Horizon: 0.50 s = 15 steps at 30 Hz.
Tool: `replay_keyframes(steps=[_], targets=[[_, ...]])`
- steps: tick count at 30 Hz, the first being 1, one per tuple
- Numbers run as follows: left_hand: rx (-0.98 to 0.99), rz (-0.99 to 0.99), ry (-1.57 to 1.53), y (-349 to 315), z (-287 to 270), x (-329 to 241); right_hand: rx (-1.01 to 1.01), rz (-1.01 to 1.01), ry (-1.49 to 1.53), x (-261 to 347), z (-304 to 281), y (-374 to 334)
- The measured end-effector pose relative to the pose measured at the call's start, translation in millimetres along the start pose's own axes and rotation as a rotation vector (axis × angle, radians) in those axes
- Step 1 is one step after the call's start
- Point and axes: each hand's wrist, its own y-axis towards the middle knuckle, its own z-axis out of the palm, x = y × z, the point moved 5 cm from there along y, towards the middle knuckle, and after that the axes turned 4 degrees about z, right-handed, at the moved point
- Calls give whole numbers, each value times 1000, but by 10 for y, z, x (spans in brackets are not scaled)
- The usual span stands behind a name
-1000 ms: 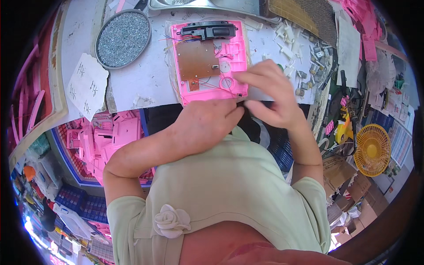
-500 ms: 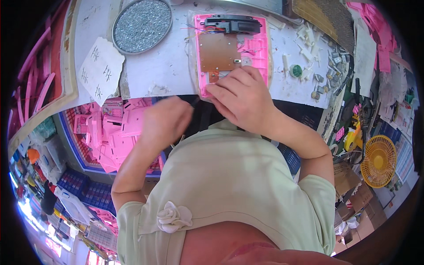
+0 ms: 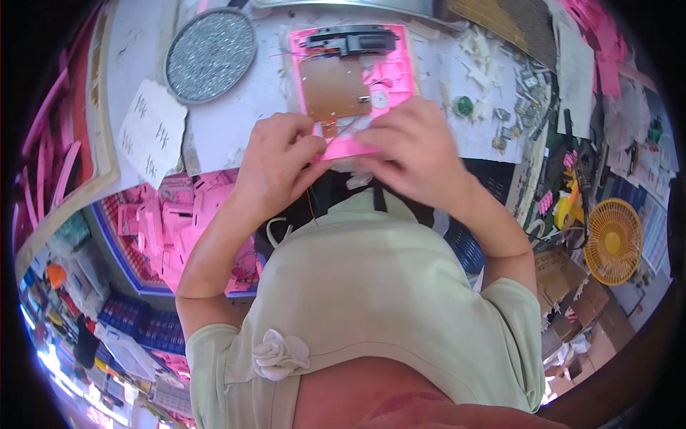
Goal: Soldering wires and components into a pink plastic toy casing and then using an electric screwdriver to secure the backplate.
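Note:
A pink plastic housing (image 3: 404, 75) lies on the bench, its inside facing up. It carries a brown circuit board (image 3: 333, 86), a black mechanism (image 3: 354, 41) across its far end and a small white disc (image 3: 379, 99). At the near left corner, my left hand (image 3: 275, 164) is closed, its thumb and forefinger pinched together. Thin coloured wires (image 3: 311, 204) hang below those fingers. My right hand (image 3: 421, 154) is over the near right part of the housing, its fingers curled and smeared by motion. Both hands hide the housing's near corners.
A round tray of small metal pieces (image 3: 209, 56) stands at far left, near a torn paper (image 3: 151, 132). White plastic parts (image 3: 480, 61), a green roll (image 3: 463, 106) and metal parts (image 3: 529, 100) lie at right. Below left, a blue crate (image 3: 114, 250) holds pink parts (image 3: 193, 229).
My left hand has moved up and right from the bench's edge to the housing's near left corner. My right hand has shifted slightly down and right, uncovering the white disc. The whole view has shifted slightly.

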Motion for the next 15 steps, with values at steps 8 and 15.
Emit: replay_keyframes(steps=[8, 15], targets=[[135, 79, 57, 142, 24, -2, 40, 298, 100, -379, -236, -383], [324, -12, 88, 164, 28, 4, 48, 503, 324, -488, -134, -421]])
